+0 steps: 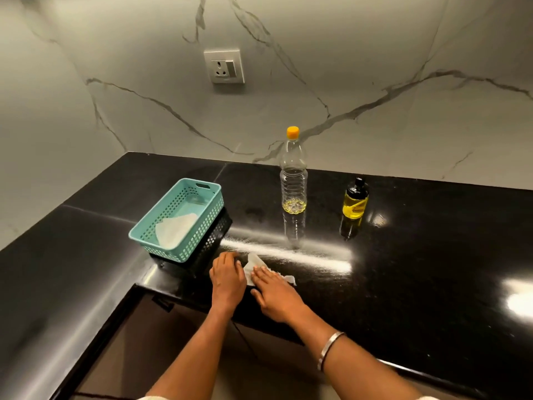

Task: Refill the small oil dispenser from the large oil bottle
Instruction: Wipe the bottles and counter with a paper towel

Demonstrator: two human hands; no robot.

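Hands met over a crumpled white tissue (253, 265) on a glossy black stone counter (403, 269), close to its front edge. The right hand (275, 294) lay flat on the tissue with fingers straight and together, a thin metal bangle (328, 349) on its wrist. The left hand (227, 277) rested beside it, fingers bent down at the tissue's left edge; whether it pinched the paper could not be made out from this angle.

Well behind them stood the large oil bottle (293, 180), tall, clear, ribbed plastic with an orange cap screwed on and only a shallow pool of yellow oil at its base. To its right, apart from it, stood the small oil dispenser (355, 201), squat glass with a black top, filled with yellow oil nearly to the shoulder.

Left of the hands, a teal perforated plastic basket (180, 219) held a folded white sheet (174, 230) and sat on something dark, largely hidden beneath it. A wall socket (224, 65) was set in the veined marble backsplash (375, 67). Bright glare streaked the counter, blurring its surface near the bottle.
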